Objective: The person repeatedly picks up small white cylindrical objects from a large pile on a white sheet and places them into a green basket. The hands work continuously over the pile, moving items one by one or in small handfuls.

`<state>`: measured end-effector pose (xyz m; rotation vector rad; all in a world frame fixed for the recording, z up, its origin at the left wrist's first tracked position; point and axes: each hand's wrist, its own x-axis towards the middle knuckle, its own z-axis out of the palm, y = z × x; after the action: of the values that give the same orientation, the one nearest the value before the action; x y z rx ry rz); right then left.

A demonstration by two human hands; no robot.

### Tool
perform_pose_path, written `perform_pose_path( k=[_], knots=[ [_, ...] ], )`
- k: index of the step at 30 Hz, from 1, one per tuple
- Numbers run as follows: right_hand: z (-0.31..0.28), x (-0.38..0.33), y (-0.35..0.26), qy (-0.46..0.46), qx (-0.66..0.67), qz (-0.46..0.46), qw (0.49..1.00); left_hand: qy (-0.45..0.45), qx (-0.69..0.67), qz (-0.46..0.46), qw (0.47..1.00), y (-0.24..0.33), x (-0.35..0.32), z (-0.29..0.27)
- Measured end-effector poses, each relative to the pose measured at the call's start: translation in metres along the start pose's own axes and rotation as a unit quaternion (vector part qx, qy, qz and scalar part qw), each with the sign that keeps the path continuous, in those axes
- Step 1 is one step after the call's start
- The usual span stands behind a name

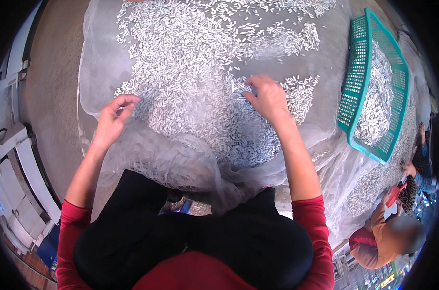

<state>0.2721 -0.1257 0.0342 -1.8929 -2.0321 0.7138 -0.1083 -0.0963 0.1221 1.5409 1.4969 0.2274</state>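
Observation:
Small silvery-white cylindrical pieces (pixel 180 63) lie in a broad loose layer on pale sheer netting (pixel 101 58) in front of me. My left hand (pixel 114 117) hovers at the left edge of the layer, fingers bent and thumb a little apart from the index finger, with nothing visible in it. Over the right part of the layer is my right hand (pixel 268 98), its thumb and index finger curved with a gap between them, close above the pieces. I see nothing held there. Bunched netting (pixel 180 154) runs along the near edge, below the pieces.
A green plastic basket (pixel 363 92) with similar pieces inside stands at the right. Beyond it, more small pieces (pixel 369 193) lie spread, and a person in an orange top (pixel 374 241) holds something red. White machinery (pixel 28 164) stands at the far left.

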Motion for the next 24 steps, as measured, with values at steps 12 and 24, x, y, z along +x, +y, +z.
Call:
perform_pose_path(
  k=[12,24],
  knots=[
    [-0.009,-0.011,0.042,-0.094,0.446,0.157,0.876,-0.012,0.012,0.004,1.000,-0.005,0.005,-0.003],
    [0.017,0.021,0.007,-0.110,0.299,0.134,0.938,-0.017,0.018,0.013,1.000,-0.008,0.002,-0.008]
  ],
)
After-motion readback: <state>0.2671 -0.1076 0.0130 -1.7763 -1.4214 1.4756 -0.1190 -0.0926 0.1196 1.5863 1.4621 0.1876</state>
